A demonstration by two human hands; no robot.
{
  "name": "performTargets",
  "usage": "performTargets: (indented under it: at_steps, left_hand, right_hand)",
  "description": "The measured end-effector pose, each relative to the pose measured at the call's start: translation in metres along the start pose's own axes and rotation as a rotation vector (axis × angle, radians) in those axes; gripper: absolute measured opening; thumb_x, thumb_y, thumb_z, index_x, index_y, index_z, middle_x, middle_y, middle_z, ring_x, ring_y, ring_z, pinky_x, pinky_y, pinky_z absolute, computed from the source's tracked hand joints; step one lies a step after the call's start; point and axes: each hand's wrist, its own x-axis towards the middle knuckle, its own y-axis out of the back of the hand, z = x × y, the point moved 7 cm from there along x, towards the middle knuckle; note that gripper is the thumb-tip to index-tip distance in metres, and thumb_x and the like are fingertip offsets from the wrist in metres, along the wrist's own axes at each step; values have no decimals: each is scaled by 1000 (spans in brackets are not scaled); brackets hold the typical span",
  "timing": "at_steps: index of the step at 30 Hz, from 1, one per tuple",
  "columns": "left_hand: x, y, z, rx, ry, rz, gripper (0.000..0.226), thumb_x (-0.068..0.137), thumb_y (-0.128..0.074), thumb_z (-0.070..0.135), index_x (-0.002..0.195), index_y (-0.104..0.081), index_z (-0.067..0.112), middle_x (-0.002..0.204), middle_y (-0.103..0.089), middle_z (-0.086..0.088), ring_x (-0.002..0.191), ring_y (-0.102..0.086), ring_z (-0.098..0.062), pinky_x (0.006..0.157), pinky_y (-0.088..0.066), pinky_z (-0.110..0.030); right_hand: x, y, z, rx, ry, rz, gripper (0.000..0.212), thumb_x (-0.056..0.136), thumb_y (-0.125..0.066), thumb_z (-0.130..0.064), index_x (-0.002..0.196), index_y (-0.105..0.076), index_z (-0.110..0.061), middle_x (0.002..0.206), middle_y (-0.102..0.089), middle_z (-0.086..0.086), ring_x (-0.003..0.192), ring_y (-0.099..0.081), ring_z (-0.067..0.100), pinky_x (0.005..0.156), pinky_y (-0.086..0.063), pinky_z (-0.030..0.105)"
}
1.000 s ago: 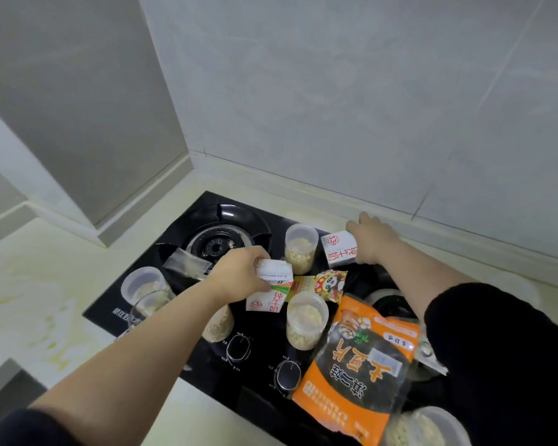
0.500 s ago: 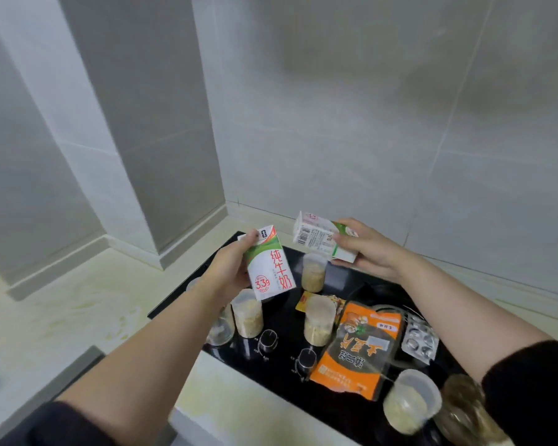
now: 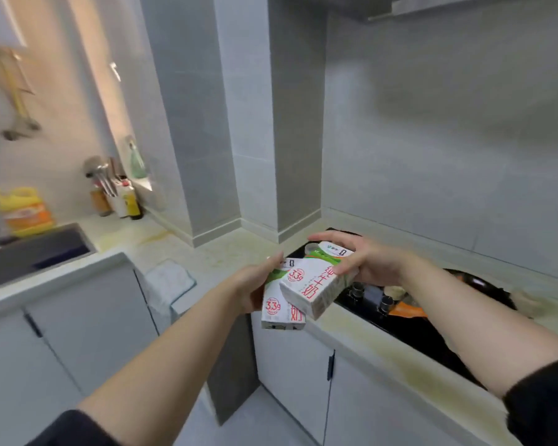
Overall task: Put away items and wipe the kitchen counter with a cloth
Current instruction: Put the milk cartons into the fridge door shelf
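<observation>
- Milk cartons: the left hand (image 3: 255, 286) grips the lower carton (image 3: 279, 313); the right hand (image 3: 371, 262) grips the upper carton (image 3: 316, 286). Both are held in the air, touching, just left of the hob (image 3: 432, 329).
- An orange packet (image 3: 406, 312) lies on the hob, not yet put away.
- The cloth (image 3: 169, 280) lies left of the hob, unheld; wiping of the counter (image 3: 226, 255) looks not yet begun.

Forearms outstretched, left hand (image 3: 250, 286) grips the lower milk carton (image 3: 278, 312), right hand (image 3: 372, 263) the upper milk carton (image 3: 314, 286).
</observation>
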Motion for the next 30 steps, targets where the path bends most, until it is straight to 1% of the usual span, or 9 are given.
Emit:
performTargets:
  at_steps: [4,8,12,15,18,21,24,27,30]
  left_hand:
    - [-87,24,-31,-98,-23,98,49,94,-42,54,105,-61,10,102,-71,-13,80,-69,-26,67,-55,-34]
    - [-166,36,-65,-202,-57,262,50,96,-38,54,105,-62,11,99,-72,-13,86,-68,-28,81,-52,-41]
    - [-248,52,-106,-350,-154,518,52,97,-37,54,104,-64,10,91,-73,-12,80,-69,-28,68,-55,-36]
    - [-307,54,-136,-417,-182,636,54,96,-35,55,92,-65,11,86,-72,-12,76,-69,-28,67,-55,-36]
    - [-368,50,-165,-478,-158,711,54,98,-33,54,88,-65,12,78,-72,-11,74,-69,-27,67,-55,-36]
    - [-426,54,-197,-559,-159,747,54,99,-32,52,97,-67,11,88,-73,-14,83,-70,-30,78,-55,-41]
    - [-477,58,-224,-575,-169,753,49,101,-32,44,96,-65,8,80,-73,-13,83,-68,-28,78,-53,-38]
    - [-537,64,-256,-482,-135,857,42,101,-37,41,86,-63,11,67,-71,-6,74,-63,-21,68,-50,-32]
    - [-599,67,-288,-358,-77,984,43,95,-45,51,102,-66,14,99,-68,-5,99,-60,-21,88,-47,-38]
  right_hand:
    - [-9,-86,-7,101,-10,28,75,59,-58,9,130,-51,-14,117,-63,19,97,-65,29,73,-54,31]
    - [-23,-162,1,189,-4,42,31,79,-59,7,110,-57,7,101,-67,21,86,-67,28,76,-56,29]
    - [-57,-238,18,261,-25,153,9,88,-60,-3,90,-63,5,76,-72,17,64,-70,24,59,-59,31]
    - [-87,-295,38,253,-63,161,18,87,-66,-20,86,-66,-1,75,-73,14,60,-70,21,52,-55,28]
    - [-121,-353,59,299,-193,41,30,89,-62,-35,98,-68,-8,85,-74,11,67,-70,22,59,-54,28]
    - [-152,-408,79,226,-301,-129,39,89,-53,-51,99,-69,-16,91,-73,9,83,-68,26,94,-41,47]
    - [-176,-453,92,199,-358,-222,45,89,-48,-55,104,-70,-18,98,-73,11,99,-65,33,109,-22,59]
    - [-208,-503,101,229,-392,-242,41,87,-50,-54,97,-70,-19,88,-73,9,90,-66,30,108,-26,55]
    - [-246,-552,107,283,-417,-272,37,85,-53,-51,94,-68,-19,82,-71,6,77,-63,25,88,-40,40]
